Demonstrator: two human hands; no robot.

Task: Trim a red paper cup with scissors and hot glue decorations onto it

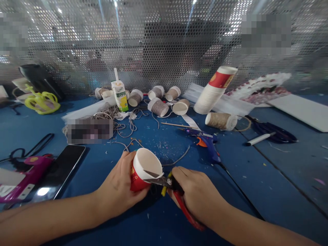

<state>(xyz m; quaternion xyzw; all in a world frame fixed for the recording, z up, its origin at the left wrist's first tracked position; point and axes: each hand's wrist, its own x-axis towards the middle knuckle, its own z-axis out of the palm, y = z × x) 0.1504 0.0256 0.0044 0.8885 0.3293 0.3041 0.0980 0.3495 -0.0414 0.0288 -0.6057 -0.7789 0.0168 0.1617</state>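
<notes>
Our left grip [120, 182] is curled firmly round the side of a red and white paper cup [139, 179], which we hold above the bench [151, 218], its open mouth tipped up and towards the right. Our right grip [197, 188] is closed on the handles of a pair of scissors [167, 182]; their blades stand parted across the cup's rim, one inside the mouth and one outside the wall.

Just beyond our hands lies a length of grey cord [176, 162]. Past the right one we have a blue glue gun [207, 140] with an orange trigger, near a thin wooden stick [176, 125]. To our left is a black phone [68, 167], beside a magenta tool [38, 174].

Farther back, cord-wrapped cups [159, 107] lie on their sides between a drink carton [120, 97] and a leaning cup stack [215, 90]. A perforated metal screen [164, 37] rises behind everything.
</notes>
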